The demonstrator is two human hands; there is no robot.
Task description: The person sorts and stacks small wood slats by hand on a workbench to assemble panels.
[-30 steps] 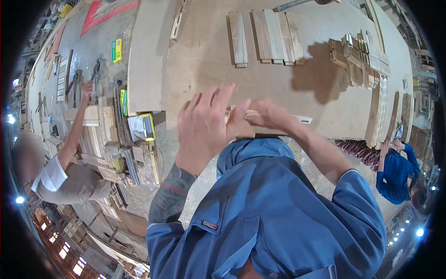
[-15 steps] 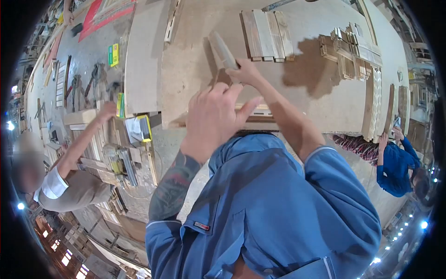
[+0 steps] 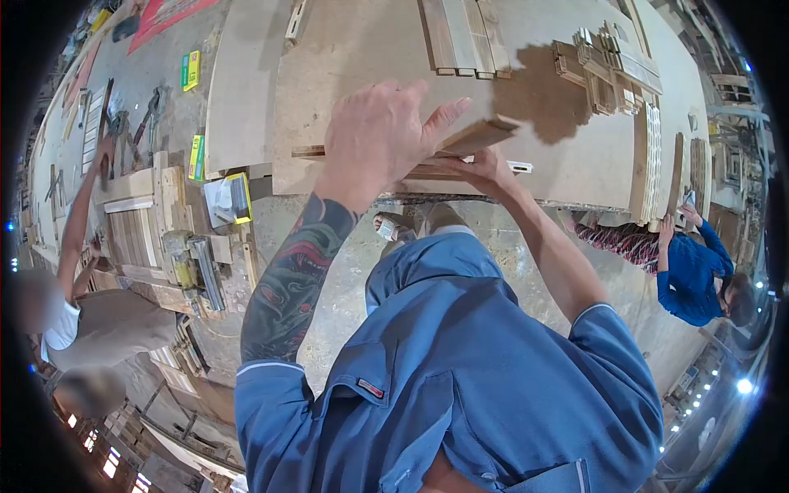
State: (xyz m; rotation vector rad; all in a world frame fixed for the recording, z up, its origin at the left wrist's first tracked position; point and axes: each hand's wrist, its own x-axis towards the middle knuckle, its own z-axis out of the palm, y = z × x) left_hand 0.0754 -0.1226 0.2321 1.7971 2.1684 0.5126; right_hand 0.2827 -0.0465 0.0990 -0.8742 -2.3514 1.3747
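I stand at the near edge of a large plywood worktable (image 3: 362,66). My right hand (image 3: 485,171) grips a short wooden plank (image 3: 479,136) from below and holds it just above the table edge. My left hand (image 3: 382,135) rests palm down with fingers spread on a stack of thin wood strips (image 3: 306,151) at the edge, its fingertips touching the plank. A small white piece (image 3: 519,168) pokes out beside my right hand.
Three planks (image 3: 463,33) lie side by side farther back on the table, and piled wood blocks (image 3: 604,70) sit at its right. A person in blue (image 3: 694,275) crouches at the right. On the left a person's arm (image 3: 72,222) reaches over a cluttered bench (image 3: 164,238).
My right hand has brought the plank from the far row back to the table edge, under my left hand's fingertips. The left hand dropped onto the strips. The person on the left stretched an arm up.
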